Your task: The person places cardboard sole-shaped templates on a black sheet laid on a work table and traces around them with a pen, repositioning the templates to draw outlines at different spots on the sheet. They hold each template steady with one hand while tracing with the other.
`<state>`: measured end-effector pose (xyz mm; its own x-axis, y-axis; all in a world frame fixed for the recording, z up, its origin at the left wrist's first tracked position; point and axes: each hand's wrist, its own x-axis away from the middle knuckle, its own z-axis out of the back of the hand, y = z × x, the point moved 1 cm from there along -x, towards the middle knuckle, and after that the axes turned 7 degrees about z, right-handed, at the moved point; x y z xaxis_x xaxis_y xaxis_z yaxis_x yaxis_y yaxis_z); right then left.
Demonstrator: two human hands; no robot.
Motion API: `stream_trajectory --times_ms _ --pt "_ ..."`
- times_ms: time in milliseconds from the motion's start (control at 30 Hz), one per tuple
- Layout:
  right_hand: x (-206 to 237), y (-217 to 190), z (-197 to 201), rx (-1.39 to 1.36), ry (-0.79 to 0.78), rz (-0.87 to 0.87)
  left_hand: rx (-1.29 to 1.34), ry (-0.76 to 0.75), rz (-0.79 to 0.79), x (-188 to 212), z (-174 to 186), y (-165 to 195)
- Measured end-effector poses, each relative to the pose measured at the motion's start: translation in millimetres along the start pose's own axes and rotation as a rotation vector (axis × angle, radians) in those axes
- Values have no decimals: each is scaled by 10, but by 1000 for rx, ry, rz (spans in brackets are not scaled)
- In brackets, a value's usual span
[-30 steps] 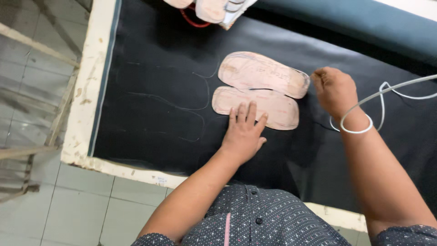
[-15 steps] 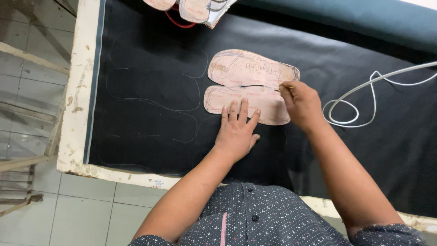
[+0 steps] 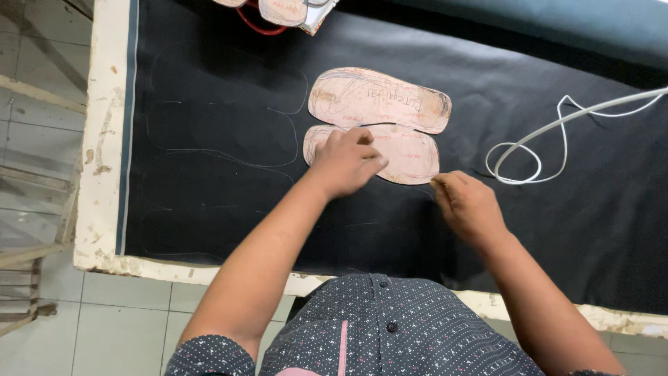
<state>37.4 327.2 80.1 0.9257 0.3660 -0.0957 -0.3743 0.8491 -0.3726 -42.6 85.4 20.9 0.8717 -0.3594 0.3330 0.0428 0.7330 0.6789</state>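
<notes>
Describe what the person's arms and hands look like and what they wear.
Both forearms are bare; left hand and right hand wear no gloves, rings or wristbands. Short sleeves of a dark, finely dotted buttoned shirt end above the elbows.

Even, soft daylight; sharp focus (faint shadows only).

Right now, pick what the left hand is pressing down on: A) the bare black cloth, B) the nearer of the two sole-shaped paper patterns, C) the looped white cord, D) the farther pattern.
B: the left hand lies flat on the nearer sole pattern, while the farther sole pattern and the white cord lie untouched on the black cloth.
</notes>
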Motion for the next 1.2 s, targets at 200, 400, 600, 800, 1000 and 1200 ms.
stream_trajectory --times_ms 200,400,600,800,1000,1200 --pt "-212 -188 -229 -148 -17 122 318 -126 -68 -396 38 -285" --pt "-695 -422 -604 -266 -33 237 679 -501 280 -668 197 -480" --pt "-1106 -774 -937 -388 -83 440 855 -657 488 -692 448 -440" --pt "-1243 -1067 -1079 -243 55 490 802 -665 535 -737 498 -501" --pt "-873 -937 -680 -249 162 365 956 -519 303 -669 110 -663" --pt "-1002 -279 -442 -382 304 -70 280 311 -419 11 -19 -492"
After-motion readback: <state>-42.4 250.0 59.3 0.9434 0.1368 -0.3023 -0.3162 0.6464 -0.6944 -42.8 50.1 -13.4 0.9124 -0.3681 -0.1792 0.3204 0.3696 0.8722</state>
